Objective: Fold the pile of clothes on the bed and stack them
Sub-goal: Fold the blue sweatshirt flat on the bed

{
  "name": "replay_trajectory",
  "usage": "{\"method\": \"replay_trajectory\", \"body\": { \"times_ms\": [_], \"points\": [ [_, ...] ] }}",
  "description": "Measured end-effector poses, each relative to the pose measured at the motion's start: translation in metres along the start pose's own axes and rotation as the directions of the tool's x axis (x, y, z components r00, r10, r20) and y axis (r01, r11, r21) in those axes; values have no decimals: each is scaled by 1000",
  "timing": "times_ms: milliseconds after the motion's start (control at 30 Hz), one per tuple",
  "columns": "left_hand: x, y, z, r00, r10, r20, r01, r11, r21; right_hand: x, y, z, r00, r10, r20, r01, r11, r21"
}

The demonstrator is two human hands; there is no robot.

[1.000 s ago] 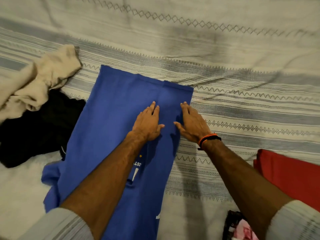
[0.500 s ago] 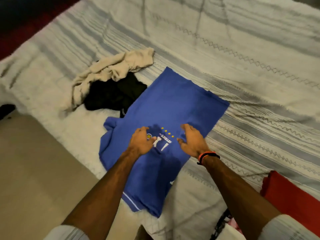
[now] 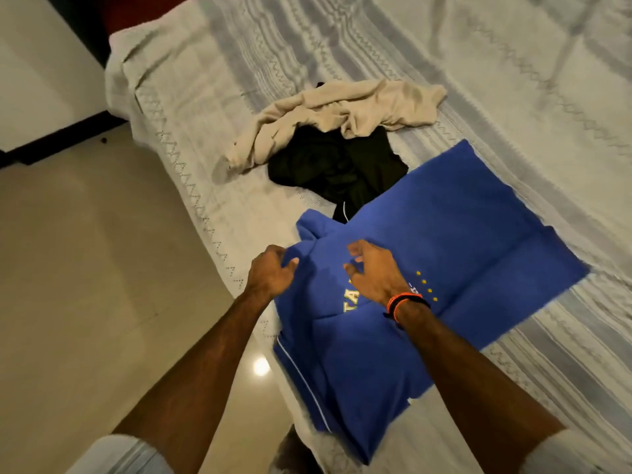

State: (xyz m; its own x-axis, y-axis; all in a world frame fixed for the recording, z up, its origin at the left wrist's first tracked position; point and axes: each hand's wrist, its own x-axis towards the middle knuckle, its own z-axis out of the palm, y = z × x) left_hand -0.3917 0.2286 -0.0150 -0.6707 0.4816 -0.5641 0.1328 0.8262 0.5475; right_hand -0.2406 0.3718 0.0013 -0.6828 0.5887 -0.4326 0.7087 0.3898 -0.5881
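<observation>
Your blue jersey [image 3: 444, 241] lies partly folded at the near edge of the bed [image 3: 478, 63], its lower end overhanging. Your left hand [image 3: 270, 273] sits at the jersey's 9 o'clock edge, fingers [image 3: 290, 265] curled on the cloth; a firm grasp cannot be confirmed. Your right hand [image 3: 372, 271] hovers over the lettering, fingers spread, holding nothing. At the jersey's 11 o'clock, a black garment [image 3: 335, 165] touches it, with a beige garment [image 3: 342, 111] over that one's far side.
</observation>
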Motion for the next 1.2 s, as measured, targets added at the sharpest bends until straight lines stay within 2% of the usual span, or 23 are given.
{"method": "replay_trajectory", "body": {
  "times_ms": [133, 300, 433, 500, 533, 600, 667, 767, 833, 900, 1000, 1067, 1133, 1200],
  "points": [
    [49, 9, 1, 1000, -25, -10, 24, 999, -46, 53, -12, 6, 999, -44, -9, 43, 996, -74],
    [99, 29, 11, 998, -33, -48, 31, 999, -31, 105, -22, 11, 990, -138, 13, 134, 924, -357],
    [123, 40, 21, 995, -96, -40, 94, 994, -62, 127, -27, 16, 989, -123, 87, 149, 881, -448],
    [132, 39, 23, 993, -112, -37, 105, 980, -167, 136, -26, 18, 985, -103, 137, 154, 883, -443],
    [133, 38, 22, 994, -109, -14, 100, 951, -293, 138, -25, 18, 984, -98, 148, 153, 892, -425],
    [130, 39, 13, 997, -69, 34, 76, 828, -555, 146, -24, 14, 980, -93, 175, 150, 925, -349],
    [124, 39, -2, 1000, -1, 6, 5, 748, -664, 155, -28, 4, 975, -105, 197, 150, 962, -227],
    [123, 34, -21, 994, 23, -111, -97, 680, -727, 168, -42, -12, 970, -145, 196, 171, 977, -126],
    [127, 33, -29, 990, -5, -138, -99, 667, -739, 173, -51, -19, 971, -192, 141, 207, 973, -104],
    [128, 33, -34, 996, -28, -83, -42, 677, -734, 174, -58, -21, 963, -250, 103, 260, 960, -105],
    [125, 29, -37, 999, -48, 23, 52, 760, -648, 172, -65, -18, 945, -315, 88, 326, 933, -151],
    [119, 27, -39, 999, -47, -21, 25, 787, -616, 169, -68, -20, 941, -323, 105, 337, 927, -163],
    [111, 26, -42, 995, -40, -92, -27, 774, -633, 166, -70, -24, 930, -327, 168, 358, 910, -208],
    [103, 26, -45, 990, -17, -142, -77, 770, -633, 161, -71, -26, 919, -312, 241, 379, 869, -319]
  ]
}}
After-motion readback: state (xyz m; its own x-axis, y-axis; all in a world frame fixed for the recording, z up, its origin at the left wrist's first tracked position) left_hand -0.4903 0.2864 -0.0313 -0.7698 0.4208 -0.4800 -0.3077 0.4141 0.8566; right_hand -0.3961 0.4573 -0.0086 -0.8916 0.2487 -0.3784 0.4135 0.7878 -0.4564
